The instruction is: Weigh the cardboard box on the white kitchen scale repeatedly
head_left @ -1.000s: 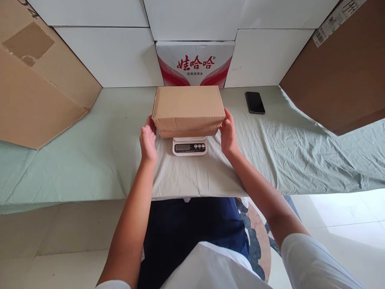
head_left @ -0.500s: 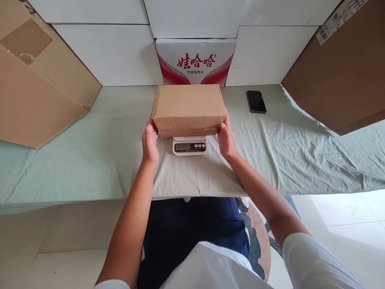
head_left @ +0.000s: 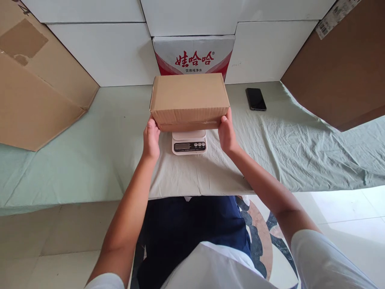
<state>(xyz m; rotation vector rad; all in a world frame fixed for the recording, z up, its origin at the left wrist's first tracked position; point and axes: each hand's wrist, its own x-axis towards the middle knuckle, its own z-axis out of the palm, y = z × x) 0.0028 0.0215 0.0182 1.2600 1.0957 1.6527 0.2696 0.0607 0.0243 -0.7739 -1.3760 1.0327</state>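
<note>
Over the white scale (head_left: 189, 148): brown carton (head_left: 190, 92) being raised between two hands

At the middle of the cloth-covered worktop (head_left: 120, 168), the left hand (head_left: 151, 138) is gripping the left end of the brown carton, its fingers reaching toward the underside and its thumb lying near the lower front corner. The right hand (head_left: 227, 134) is gripping the opposite end, its thumb pressing by the front corner. The two hands are staying well apart, both clamping on the carton, which is spanning the space between them. Cardboard is hiding some fingertips; exact contact underneath: cannot tell.

Change noted: compared with half a second ago, the carton is showing higher and larger, and more of the platform (head_left: 189, 135) is appearing below its front edge. Reading: the carton is probably coming off the white scale, its load passing to the hands. Any gap beneath is not showing directly.

The white scale is resting on the worktop, its display (head_left: 182, 146) facing the near edge; no legible digits are showing.

Surroundings: a black phone (head_left: 256, 99) is lying beyond the right hand, well apart from it. A red-and-white printed box (head_left: 194, 56) is standing behind the carton, which is partly covering it.
</note>
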